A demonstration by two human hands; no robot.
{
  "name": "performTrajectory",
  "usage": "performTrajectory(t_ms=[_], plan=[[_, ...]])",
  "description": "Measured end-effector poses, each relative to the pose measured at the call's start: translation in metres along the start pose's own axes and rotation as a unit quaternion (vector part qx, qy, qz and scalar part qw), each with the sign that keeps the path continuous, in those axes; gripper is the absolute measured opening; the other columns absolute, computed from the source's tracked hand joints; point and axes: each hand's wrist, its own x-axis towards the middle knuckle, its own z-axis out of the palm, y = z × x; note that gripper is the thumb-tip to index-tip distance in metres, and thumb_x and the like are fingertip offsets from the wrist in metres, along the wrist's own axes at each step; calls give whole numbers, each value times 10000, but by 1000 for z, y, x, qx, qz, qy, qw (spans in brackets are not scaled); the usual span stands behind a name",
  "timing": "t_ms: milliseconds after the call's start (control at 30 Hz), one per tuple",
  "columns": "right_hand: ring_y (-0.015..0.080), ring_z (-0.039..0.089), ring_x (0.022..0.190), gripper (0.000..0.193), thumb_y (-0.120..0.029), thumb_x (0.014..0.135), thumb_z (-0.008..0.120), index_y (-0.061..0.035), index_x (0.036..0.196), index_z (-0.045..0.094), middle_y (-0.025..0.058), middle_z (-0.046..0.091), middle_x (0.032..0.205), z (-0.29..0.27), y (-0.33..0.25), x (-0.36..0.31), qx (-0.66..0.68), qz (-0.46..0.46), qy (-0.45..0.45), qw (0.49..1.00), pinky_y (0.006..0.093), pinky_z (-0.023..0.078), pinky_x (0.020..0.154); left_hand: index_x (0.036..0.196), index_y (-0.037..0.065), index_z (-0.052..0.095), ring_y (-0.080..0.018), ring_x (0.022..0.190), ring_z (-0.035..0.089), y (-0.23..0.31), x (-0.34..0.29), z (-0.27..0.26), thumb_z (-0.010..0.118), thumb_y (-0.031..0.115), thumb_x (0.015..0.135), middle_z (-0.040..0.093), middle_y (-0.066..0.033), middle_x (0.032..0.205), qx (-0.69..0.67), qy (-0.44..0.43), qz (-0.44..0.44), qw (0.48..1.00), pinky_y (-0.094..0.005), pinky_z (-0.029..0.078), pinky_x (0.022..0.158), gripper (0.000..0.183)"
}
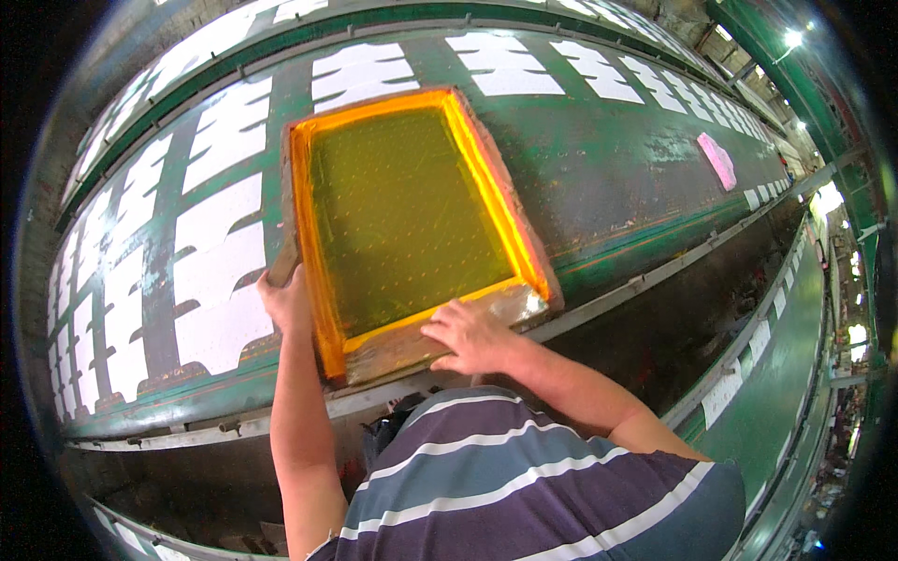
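A screen printing frame (402, 224) with yellow-green mesh and orange inner edges lies tilted over the green table in front of me. At its left side, my left hand (288, 297) is closed around a short brown wooden handle (283, 262); whether the handle is fixed to the frame cannot be told. My right hand (470, 337) grips the frame's near edge, its fingers bent over the wide, tape-covered bar. White cut pieces (224, 280) with curved edges lie in rows on the table left of the frame.
The long green table (608, 178) carries more white pieces (505, 64) along its far side. A pink piece (716, 161) lies on it to the right. A metal rail (645, 280) runs along the near edge. Behind me stands another green table (758, 411) with white pieces.
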Motion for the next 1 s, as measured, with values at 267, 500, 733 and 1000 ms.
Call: performTrajectory(t_ms=[267, 500, 733, 1000], plan=[[388, 674, 1310, 481, -330, 971, 839, -72, 1369, 763, 177, 733, 1374, -47, 110, -96, 77, 105, 217, 968, 536, 521, 1142, 1361, -36, 636, -289, 1098, 705, 10, 5, 2, 977, 335, 902, 727, -169, 1237, 2, 18, -20, 1000, -425, 564, 1017, 682], [350, 724, 1297, 465, -192, 1042, 778, 11, 1454, 707, 218, 731, 1429, -16, 193, -142, 382, 410, 208, 802, 434, 578, 1068, 1325, -39, 667, -268, 1082, 703, 3, 9, 2, 960, 321, 918, 749, -159, 1214, 38, 30, -41, 998, -407, 561, 976, 616], [351, 765, 1232, 476, -249, 1020, 796, 53, 1382, 734, 233, 796, 1303, -4, 192, -137, 402, 427, 171, 792, 449, 592, 1049, 1257, -53, 781, -230, 956, 750, 12, 6, -6, 915, 256, 939, 816, -135, 1156, -13, -53, -11, 998, -394, 596, 895, 463], [235, 796, 1133, 420, -240, 1043, 766, 38, 1358, 765, 204, 837, 1235, -28, 175, -120, 428, 501, 197, 726, 394, 607, 993, 1490, 11, 712, -295, 1007, 769, 32, 0, -7, 844, 250, 996, 829, -153, 1219, -63, -156, -36, 985, -461, 617, 923, 566]])
